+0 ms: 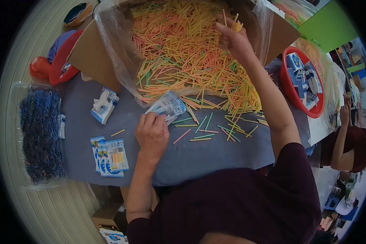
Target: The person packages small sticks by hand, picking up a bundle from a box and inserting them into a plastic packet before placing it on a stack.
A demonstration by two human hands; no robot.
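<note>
My left hand (pixel 152 129) is closed on the near edge of a small blue-and-white plastic packet (pixel 168 106), which lies at the front lip of the carton. Raised over the right side of the carton, my right hand (pixel 234 38) pinches a few thin yellow sticks (pixel 237 25). A large heap of thin pink, yellow, orange and green sticks (pixel 187 49) fills the plastic-lined carton and spills over its front. Several loose sticks (pixel 207 130) are scattered on the grey cloth between my arms.
Flat packets (pixel 112 156) lie stacked at left, below a packet with white tissue (pixel 104 105). A clear tray of dark blue pieces (pixel 40 134) stands far left. A red basin (pixel 288 83) holds packets at right. Another person's arm (pixel 342 142) shows far right.
</note>
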